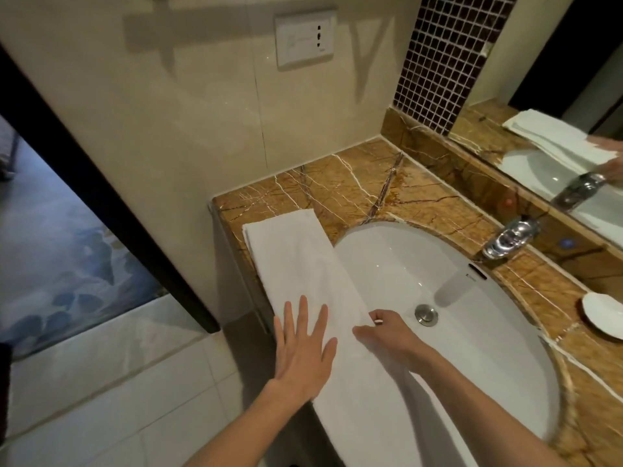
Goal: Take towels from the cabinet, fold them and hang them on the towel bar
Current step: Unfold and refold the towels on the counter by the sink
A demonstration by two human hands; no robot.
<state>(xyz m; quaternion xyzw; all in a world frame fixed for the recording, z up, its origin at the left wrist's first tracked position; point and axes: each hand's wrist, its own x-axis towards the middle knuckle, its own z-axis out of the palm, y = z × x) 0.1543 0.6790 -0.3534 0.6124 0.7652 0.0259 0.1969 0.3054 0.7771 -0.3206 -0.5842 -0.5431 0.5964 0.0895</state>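
The brown marble tabletop (371, 183) fills the corner by the wall and serves as the folding surface. Most of it is taken up by the white sink (472, 332). That leaves only a narrow band of stone on the left, which is likely why the towel (296, 257) lies there as a long strip. It is already folded lengthwise, its right side lapping over the sink's rim and its near end reaching the tabletop's front edge.

The left hand (305, 345) lies flat on the towel's near part with fingers spread and straight, gripping nothing. It seems to be pinning and smoothing the layers so they do not slide off the edge. The right hand (384, 335) sits at the towel's right edge over the basin, fingers curled, and appears to pinch that edge, though blur softens the fingertips. It looks ready to straighten or turn the cloth over.

No towel bar is in view, so hanging is not yet done.

A chrome faucet (509, 237), a small white dish (603, 315) and the drain (426, 314) lie well apart from the towel.
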